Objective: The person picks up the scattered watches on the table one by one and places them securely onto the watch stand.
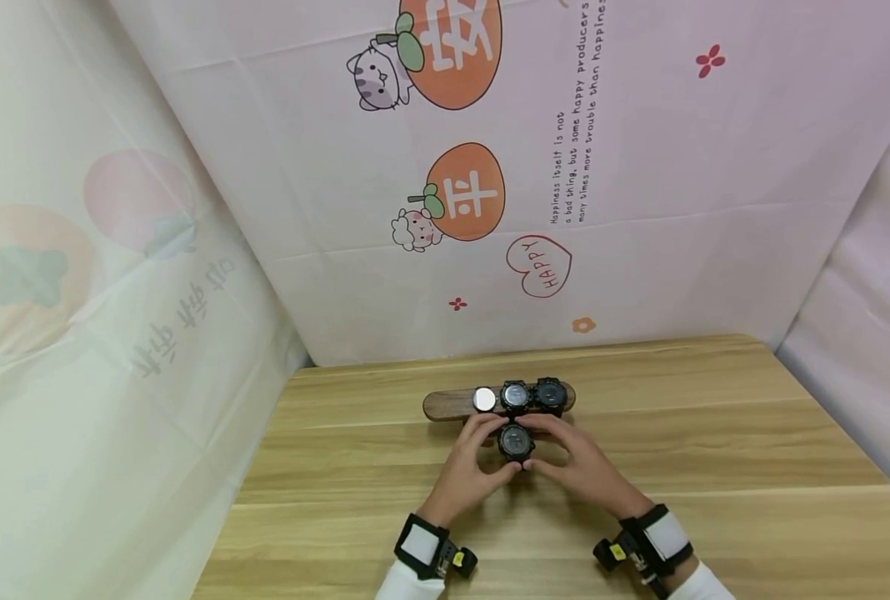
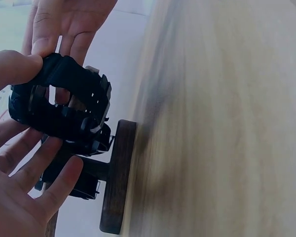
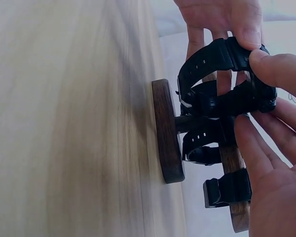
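A black wristwatch [image 1: 516, 442], its strap closed in a loop, is held in front of a wooden watch stand [image 1: 445, 406]. My left hand [image 1: 463, 477] pinches the watch from the left, and my right hand [image 1: 589, 468] pinches it from the right. Both thumbs meet at the near end of its strap [image 3: 211, 58], with the other fingers at the far end. Behind it, the stand's bar carries a watch with a bright white face [image 1: 484, 399], a black watch with a grey dial [image 1: 516, 394] and another black watch [image 1: 551, 393].
The stand's dark base [image 2: 118, 182] rests on the wood-grain table [image 1: 715, 433], joined to the bar by a short post. A printed cloth wall [image 1: 640, 250] rises behind the table's back edge. More cloth [image 1: 115, 400] hangs at the left.
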Demonstrator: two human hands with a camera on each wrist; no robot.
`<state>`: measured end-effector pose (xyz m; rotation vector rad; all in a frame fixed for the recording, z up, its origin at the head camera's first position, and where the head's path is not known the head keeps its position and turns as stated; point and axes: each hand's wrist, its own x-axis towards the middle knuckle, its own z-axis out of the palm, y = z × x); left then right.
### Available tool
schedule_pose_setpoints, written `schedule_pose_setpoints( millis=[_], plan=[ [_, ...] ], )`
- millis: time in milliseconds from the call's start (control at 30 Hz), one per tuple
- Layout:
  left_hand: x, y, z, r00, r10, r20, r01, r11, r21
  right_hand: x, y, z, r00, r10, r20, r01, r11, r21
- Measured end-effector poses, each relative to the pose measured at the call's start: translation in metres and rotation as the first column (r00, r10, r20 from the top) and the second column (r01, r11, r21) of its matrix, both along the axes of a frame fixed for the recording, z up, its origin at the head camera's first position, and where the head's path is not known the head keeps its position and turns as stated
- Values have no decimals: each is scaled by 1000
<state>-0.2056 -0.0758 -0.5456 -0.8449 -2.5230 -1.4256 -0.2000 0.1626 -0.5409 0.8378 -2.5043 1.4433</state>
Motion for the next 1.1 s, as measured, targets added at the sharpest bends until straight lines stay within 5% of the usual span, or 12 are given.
schedule_pose_setpoints(
  millis=[467,633,900,1100],
  plan=[
    [0,-1,-2,999,-1,-38,0,1000,-28,0,1,5,999,5,-49,-2,999,51],
    [0,-2,-4,999,-1,-47,0,1000,-29,-3,7,8,991,-2,-130,12,997,75],
    [0,-4,-4,999,-14,-39,13,1000,-18,-14,26,15,964,-124,-237,138,989,44],
    [0,-5,-3,999,-13,-43,12,999,-30,-26,38,14,913,-239,-330,257,966,11]
  ],
)
